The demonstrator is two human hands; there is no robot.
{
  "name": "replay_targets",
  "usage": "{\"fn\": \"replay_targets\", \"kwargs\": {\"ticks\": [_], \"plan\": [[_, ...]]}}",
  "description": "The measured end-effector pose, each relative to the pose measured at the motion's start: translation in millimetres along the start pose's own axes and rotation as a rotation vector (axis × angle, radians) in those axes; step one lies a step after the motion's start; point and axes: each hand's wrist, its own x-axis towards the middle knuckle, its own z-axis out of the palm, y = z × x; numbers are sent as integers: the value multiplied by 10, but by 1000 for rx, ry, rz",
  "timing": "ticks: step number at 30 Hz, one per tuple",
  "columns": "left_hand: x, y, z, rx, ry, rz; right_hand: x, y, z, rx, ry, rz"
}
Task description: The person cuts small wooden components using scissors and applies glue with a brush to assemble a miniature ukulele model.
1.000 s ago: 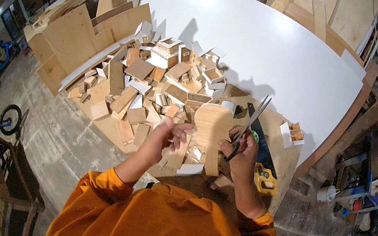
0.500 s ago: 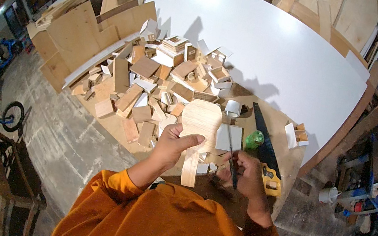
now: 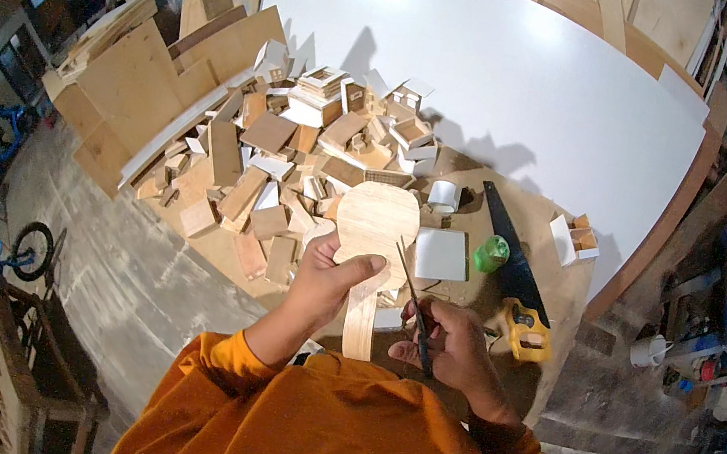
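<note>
A pale flat wooden piece [image 3: 376, 220], guitar-like in outline with a rounded waisted body and a straight neck, is gripped in my left hand [image 3: 326, 287]. My thumb lies across its face near where the neck begins, and the fingers are hidden behind it. In my right hand [image 3: 456, 348] is a slim dark tapered file [image 3: 409, 284], with its tip up beside the right edge of the wooden body. Whether the file touches the wood I cannot tell. My right fingers are curled around its lower part.
A heap of wooden offcuts [image 3: 278, 134] covers the left of the work table. To the right are a white square board [image 3: 442, 256], a green bottle [image 3: 492, 253], a yellow-handled handsaw [image 3: 525, 331], a white cup [image 3: 444, 196] and a small partitioned box [image 3: 575, 240]. A large white panel [image 3: 497, 76] stands behind.
My right hand and the file have shifted left, and the file tip now sits closer to the wooden piece's edge. The view has turned slightly. My left hand keeps its hold.
</note>
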Motion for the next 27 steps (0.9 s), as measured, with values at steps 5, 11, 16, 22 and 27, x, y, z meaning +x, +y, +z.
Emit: {"fn": "replay_targets", "kwargs": {"ticks": [5,11,16,22,27], "plan": [[-36,29,12,2,-9,19,27,28,26,-10,-8,22],[-43,24,-12,23,-18,31,-27,132,39,-49,-5,-69],[-50,34,3,82,-64,40,1,90,3,-58,8,-104],[-55,47,56,50,-72,15,-11,204,25,-142,60,-186],[-51,42,63,18,-64,12,-49,213,17,-172,52,-151]]}}
